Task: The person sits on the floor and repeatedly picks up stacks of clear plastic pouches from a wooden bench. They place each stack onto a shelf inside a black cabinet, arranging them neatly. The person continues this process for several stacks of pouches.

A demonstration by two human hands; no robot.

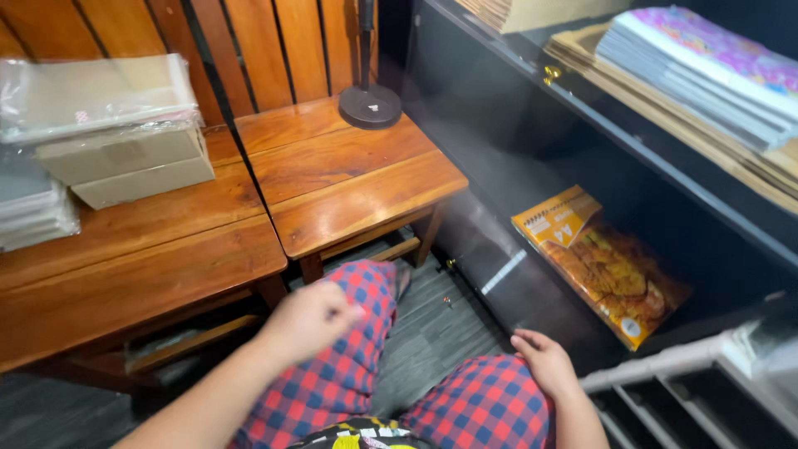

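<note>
**Seated between wooden tables and a dark cabinet, both hands empty on the knees**

At far left, clear-wrapped stacks of paper goods (100, 96) and flat cardboard boxes (133, 166) sit on a wooden table (141, 266). Beside it stands a smaller wooden table (349, 179) carrying a round black stand base (370, 106). Below, the person's left hand (309, 320) is loosely curled above the left knee of red-and-blue checked trousers (353, 349), holding nothing; motion blur hides whether the fingertips are pressed together. The right hand (544, 362) lies flat on the right knee, fingers relaxed and slightly apart, also empty. Nearest to it, on the dark cabinet's (515, 150) lower shelf, leans an orange spiral-bound pad (603, 266), well apart from the fingers. Above, stacked notebooks (706, 75) fill the upper shelf. Any reach for the pad would, by the look of it, go best with the right hand, taking the near edge and supporting it underneath so the cover does not bend.
</note>
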